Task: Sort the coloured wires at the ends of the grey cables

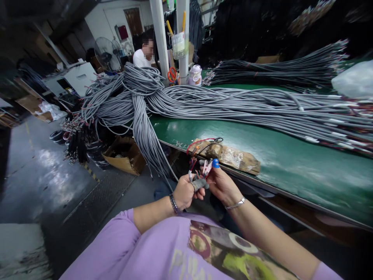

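My left hand (185, 191) is closed around the end of a grey cable (174, 177). Thin coloured wires (192, 163) fan out above a white band at that end. Grey wrapping covers a digit of this hand. Close beside it, my right hand (222, 186) pinches a small pinkish-white clip-like piece (207, 168), and a blue covering sits on one of its fingertips. Fine wire ends show between the two hands; the fingers partly hide them. Just beyond lies a worn wooden block (241, 160) wrapped in clear tape, with red and black leads (204, 142) at its left end.
Long grey cables (227, 103) stretch along the green table (294, 149), their left part hanging over the edge. Darker cables (276, 70) lie behind. An open cardboard box (125, 157) stands on the floor. Orange-handled scissors (172, 74) are by a post; another person (142, 57) sits beyond.
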Motion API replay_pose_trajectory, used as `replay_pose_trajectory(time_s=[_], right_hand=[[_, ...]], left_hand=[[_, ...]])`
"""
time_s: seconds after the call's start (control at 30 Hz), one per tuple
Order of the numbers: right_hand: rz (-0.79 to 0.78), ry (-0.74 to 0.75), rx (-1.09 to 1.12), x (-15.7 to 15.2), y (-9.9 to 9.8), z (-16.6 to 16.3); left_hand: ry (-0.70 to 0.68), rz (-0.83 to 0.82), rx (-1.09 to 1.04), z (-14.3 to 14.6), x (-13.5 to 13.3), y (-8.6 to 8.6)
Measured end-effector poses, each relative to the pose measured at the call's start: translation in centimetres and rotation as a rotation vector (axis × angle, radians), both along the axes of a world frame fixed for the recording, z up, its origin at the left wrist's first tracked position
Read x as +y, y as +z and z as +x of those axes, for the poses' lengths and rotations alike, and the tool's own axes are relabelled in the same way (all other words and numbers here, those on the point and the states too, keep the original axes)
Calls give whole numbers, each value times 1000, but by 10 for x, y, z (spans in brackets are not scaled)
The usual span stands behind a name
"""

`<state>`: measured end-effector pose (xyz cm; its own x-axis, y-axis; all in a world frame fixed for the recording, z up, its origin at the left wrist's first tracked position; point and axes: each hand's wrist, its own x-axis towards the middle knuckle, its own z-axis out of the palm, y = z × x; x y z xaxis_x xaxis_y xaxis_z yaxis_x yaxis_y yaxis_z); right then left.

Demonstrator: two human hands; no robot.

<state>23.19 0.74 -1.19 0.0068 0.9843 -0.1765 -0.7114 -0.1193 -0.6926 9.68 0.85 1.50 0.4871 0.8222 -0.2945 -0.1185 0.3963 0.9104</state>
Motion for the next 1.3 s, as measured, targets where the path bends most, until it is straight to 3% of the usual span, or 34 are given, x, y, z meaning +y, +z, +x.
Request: replay_pose_trajectory(time_s=[0.4,0.67,0.9,1.3], right_hand=[[-98,1,-15,-9,13,3],[-83,-83,-93,-8,9,1],[-102,19,40,-1,6,1],[-131,-39,98,0,9,-3]], left_hand=[[-52,52,1,-7,-6,-1],[-187,11,-29,-14,7,-5],[-234,-28,-69,-8,16,-9],[-238,-37,-36,-4,22,-22]])
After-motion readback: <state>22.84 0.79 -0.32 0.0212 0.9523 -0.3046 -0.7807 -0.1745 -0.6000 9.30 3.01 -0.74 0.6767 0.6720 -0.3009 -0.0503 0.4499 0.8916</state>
